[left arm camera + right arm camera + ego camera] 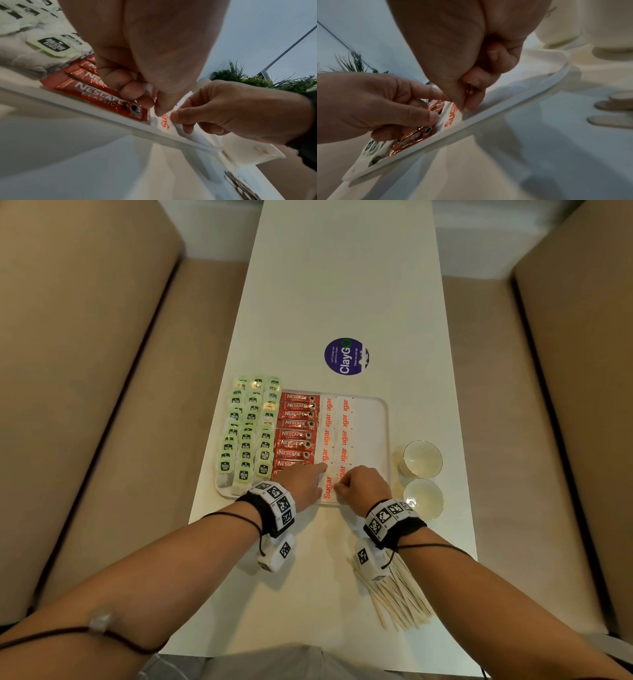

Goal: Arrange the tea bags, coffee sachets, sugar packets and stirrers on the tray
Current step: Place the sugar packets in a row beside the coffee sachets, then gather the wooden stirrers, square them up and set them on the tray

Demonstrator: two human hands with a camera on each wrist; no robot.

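A white tray [385,419] holds rows of green-tagged tea bags [246,433] on its left, red coffee sachets [296,426] in the middle and two columns of sugar packets [343,436]. Both hands work at the tray's near edge. My left hand [317,479] presses its straight index finger and its thumb on the nearest sugar packet [327,489], with the other fingers curled over a coffee sachet [96,93]. Just to the right, my right hand [344,482] pinches a second sugar packet [341,472] between thumb and forefinger. Wooden stirrers [400,594] lie loose on the table under my right wrist.
Two pale cups [422,458] [423,498] stand just right of the tray. A round purple sticker [346,356] lies beyond it on the narrow white table [342,285]. Tan sofa seats [102,405] flank both sides. The tray's right strip shows bare white.
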